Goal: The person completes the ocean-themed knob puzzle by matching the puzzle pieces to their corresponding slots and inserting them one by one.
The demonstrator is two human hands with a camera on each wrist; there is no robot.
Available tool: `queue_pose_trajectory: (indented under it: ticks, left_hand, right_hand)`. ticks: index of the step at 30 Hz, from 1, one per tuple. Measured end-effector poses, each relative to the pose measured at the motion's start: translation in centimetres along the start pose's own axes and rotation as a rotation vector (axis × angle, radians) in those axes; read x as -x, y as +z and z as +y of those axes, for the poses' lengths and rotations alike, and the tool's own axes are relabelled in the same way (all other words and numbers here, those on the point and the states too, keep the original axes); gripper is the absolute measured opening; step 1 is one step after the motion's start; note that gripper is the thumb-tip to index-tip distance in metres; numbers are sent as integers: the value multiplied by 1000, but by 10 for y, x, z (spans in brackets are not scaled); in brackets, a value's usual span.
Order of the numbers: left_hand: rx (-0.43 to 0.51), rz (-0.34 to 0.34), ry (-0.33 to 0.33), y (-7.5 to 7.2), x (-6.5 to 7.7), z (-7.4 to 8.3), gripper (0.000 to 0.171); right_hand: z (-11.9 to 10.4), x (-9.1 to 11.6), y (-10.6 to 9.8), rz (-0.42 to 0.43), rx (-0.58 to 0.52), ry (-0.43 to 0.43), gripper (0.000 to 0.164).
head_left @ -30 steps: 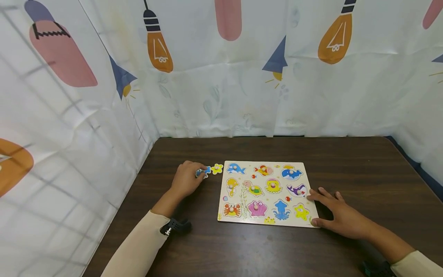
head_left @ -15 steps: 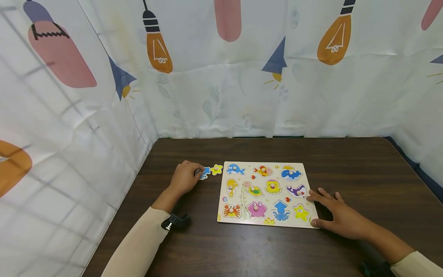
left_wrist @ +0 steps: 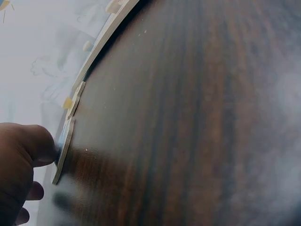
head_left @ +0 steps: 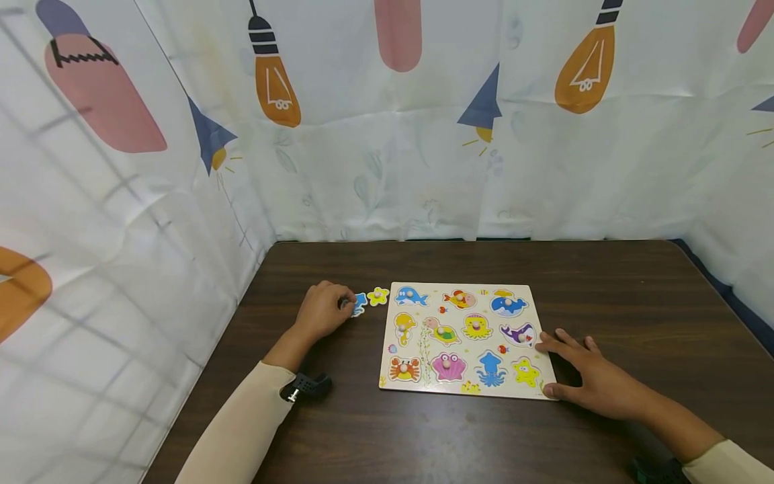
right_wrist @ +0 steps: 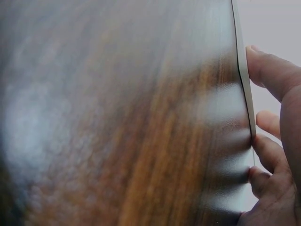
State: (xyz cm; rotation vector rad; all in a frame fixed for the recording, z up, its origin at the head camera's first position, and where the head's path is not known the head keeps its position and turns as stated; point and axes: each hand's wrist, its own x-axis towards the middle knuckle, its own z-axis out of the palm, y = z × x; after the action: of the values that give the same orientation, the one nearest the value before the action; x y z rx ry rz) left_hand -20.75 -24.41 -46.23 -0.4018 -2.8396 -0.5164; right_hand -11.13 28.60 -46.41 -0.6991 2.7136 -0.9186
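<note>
Left hand (head_left: 322, 310): fingers curled, pinching blue puzzle piece (head_left: 359, 302) on the table (head_left: 605, 289). Right hand (head_left: 595, 380): fingers spread flat against puzzle board (head_left: 465, 386) right edge. Yellow star piece (head_left: 378, 296) just beside board. No legible writing. Lightbulb-print curtain (head_left: 387, 134) behind.

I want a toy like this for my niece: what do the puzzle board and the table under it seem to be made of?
The puzzle board looks like thin pale wood or plywood with glossy printed sea animals; its bare light edge shows in the wrist views. The table seems dark wood or wood-look laminate: streaky grain with a soft sheen.
</note>
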Motion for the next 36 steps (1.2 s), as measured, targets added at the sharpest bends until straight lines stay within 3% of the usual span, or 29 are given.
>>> queue_pose_trajectory:
  ticks: [7, 14, 21, 36]
  left_hand:
    - [1, 20, 40, 1, 1, 2, 5]
    - [-4, 6, 31, 2, 3, 2, 5]
    - [-15, 31, 90, -1, 5, 6, 4]
    - [-2, 78, 311, -14, 14, 58, 7]
  right_hand:
    - [-2, 0, -1, -10, -8, 13, 79]
    - [-2, 0, 0, -15, -5, 18, 79]
    - [0, 0, 1, -1, -6, -6, 77]
    - [-1, -1, -2, -22, -16, -1, 77]
